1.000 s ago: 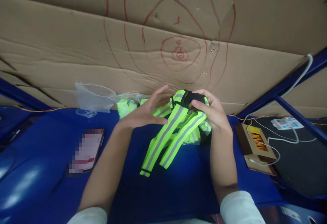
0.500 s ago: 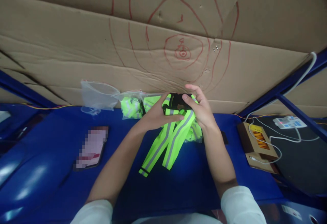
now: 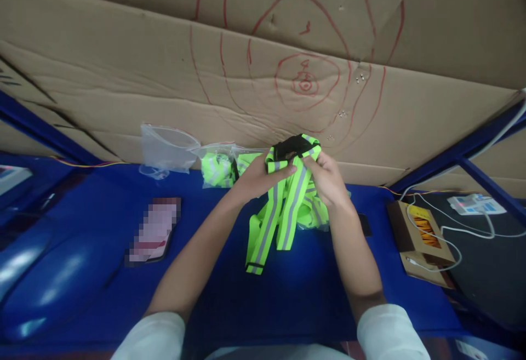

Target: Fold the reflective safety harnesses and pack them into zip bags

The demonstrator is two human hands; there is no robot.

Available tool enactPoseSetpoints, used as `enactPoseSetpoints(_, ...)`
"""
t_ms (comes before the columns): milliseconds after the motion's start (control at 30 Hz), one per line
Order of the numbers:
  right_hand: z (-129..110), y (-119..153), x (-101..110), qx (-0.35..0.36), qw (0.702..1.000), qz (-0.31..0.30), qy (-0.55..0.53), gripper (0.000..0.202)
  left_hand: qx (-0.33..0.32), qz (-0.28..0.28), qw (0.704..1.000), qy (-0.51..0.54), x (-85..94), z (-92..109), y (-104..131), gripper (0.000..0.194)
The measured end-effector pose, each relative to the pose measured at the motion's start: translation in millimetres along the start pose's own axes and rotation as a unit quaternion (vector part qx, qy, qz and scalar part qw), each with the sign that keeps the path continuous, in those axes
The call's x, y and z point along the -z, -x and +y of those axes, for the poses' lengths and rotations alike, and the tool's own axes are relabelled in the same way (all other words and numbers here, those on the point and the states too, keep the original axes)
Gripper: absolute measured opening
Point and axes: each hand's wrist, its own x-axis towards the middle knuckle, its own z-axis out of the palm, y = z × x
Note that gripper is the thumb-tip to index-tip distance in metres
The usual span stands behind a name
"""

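A neon yellow-green reflective strap harness (image 3: 292, 206) with grey stripes and black parts hangs between my hands above the blue table (image 3: 230, 305). My left hand (image 3: 259, 176) grips it from the left, thumb across the front of the bands. On the right, my right hand (image 3: 326, 176) is closed on its upper edge, fingers partly hidden by the strap. Two loose ends dangle below. Behind my left hand lies a clear bag (image 3: 217, 170) with more neon strap inside. More neon strap in clear plastic (image 3: 314, 213) rests under my right hand.
An empty zip bag (image 3: 168, 149) leans on the cardboard wall (image 3: 102, 75). A phone (image 3: 155, 231) lies at left. At right are a dark flat object (image 3: 364, 225), an open cardboard box (image 3: 427, 231), white cables and a power strip (image 3: 479, 205). Blue frame bars flank the table.
The harness's black top has been lifted and tilted up, and its hanging ends have swung and shortened. My right hand's raised fingers have closed in on the strap. The view has shifted slightly left.
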Motion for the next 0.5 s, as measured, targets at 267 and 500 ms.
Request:
enactPoseSetpoints(267,-6.6,4.5,3.9,0.031,0.996,-0.041,0.077,0.034,0.027,0.016,0.985,0.168,0.0,5.9,3.6,0.053)
enactPoseSetpoints(500,-4.1,2.0,1.7,-0.002,0.999,0.0,-0.034,0.04,0.012,-0.08,0.992,0.092,8.2,3.6,2.8,0.095)
